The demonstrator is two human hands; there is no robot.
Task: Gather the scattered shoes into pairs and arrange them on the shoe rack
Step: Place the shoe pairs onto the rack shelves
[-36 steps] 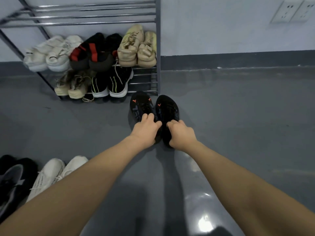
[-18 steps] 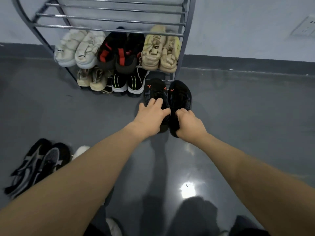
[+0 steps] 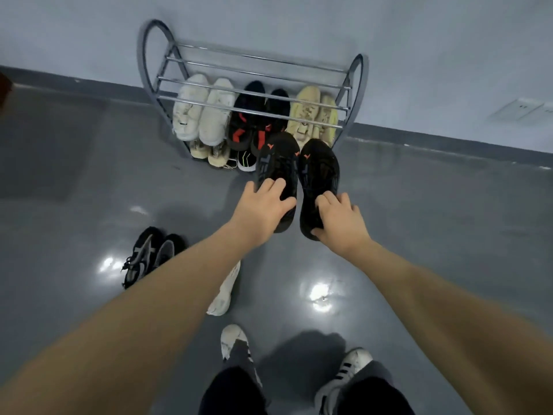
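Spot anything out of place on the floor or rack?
Yes: a black-and-grey pair and a white shoe lie loose on the floor, off the shoe rack. A loose lace trails out at the rack's foot. Nothing looks damaged.

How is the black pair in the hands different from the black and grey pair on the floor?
The black pair is plain black with small orange marks; the black and grey pair has grey stripes. The first is held, one shoe in the left hand and one in the right hand, before the shoe rack; the second lies on the floor, untouched. Each pair sits side by side.
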